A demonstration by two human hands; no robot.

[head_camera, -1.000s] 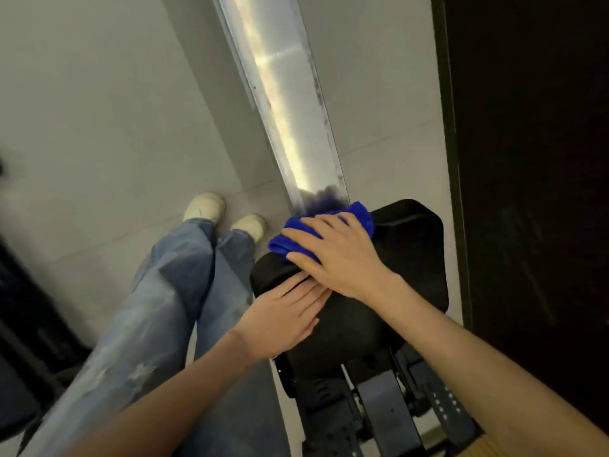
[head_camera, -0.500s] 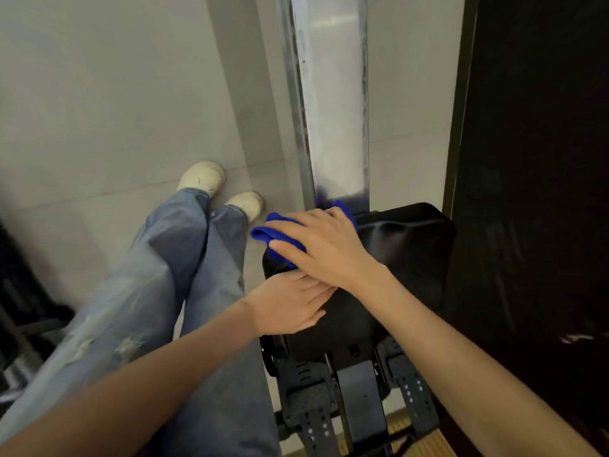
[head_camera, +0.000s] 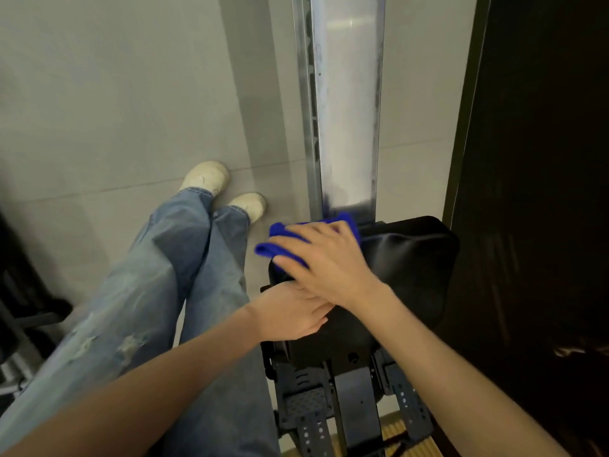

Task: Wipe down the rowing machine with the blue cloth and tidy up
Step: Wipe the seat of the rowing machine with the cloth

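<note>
Evidently wiping is in hand: the right hand (head_camera: 329,258) presses flat on the one blue cloth (head_camera: 280,235) at the single seat's (head_camera: 412,258) far left corner, while the left hand (head_camera: 290,315) lies flat on its near left edge. Next the cloth likely needs sweeping across the seat, then over the one rail (head_camera: 349,110) beyond it and the two footplates (head_camera: 306,410) nearer than it.

right hand (head_camera: 329,262) on cloth (head_camera: 280,237) on seat (head_camera: 412,268), left hand (head_camera: 290,315) under right wrist, rail (head_camera: 346,110) beyond seat, legs (head_camera: 171,275) at left

Nothing legible
We read no words, labels or numbers on the rowing machine (head_camera: 412,275) or the blue cloth (head_camera: 280,235).
</note>
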